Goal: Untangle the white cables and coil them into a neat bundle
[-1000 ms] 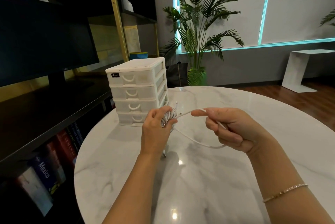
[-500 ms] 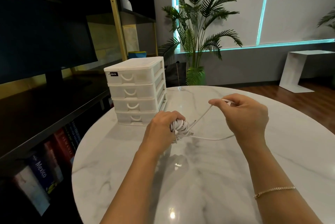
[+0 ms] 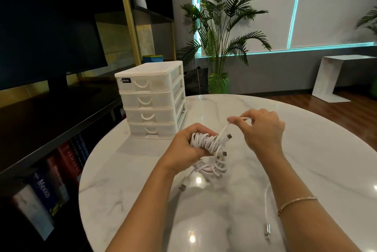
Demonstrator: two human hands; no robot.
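Observation:
My left hand grips a tight bundle of white cables above the round marble table. More loops of the same white cable hang just below the hand, with several metal-tipped plugs sticking out. My right hand pinches one white strand near its end, a little above and right of the bundle. The strand runs from those fingers down into the bundle. Another loose cable end with a silver plug lies on the table beside my right forearm.
A white four-drawer plastic organiser stands on the table's far left side. A dark shelf with a monitor and books runs along the left. A potted palm and a white side table stand beyond.
My right hand has moved in closer to the bundle, shortening the free strand. My left hand has turned so more of the coiled cable shows. A loose plug end now lies near my right forearm.

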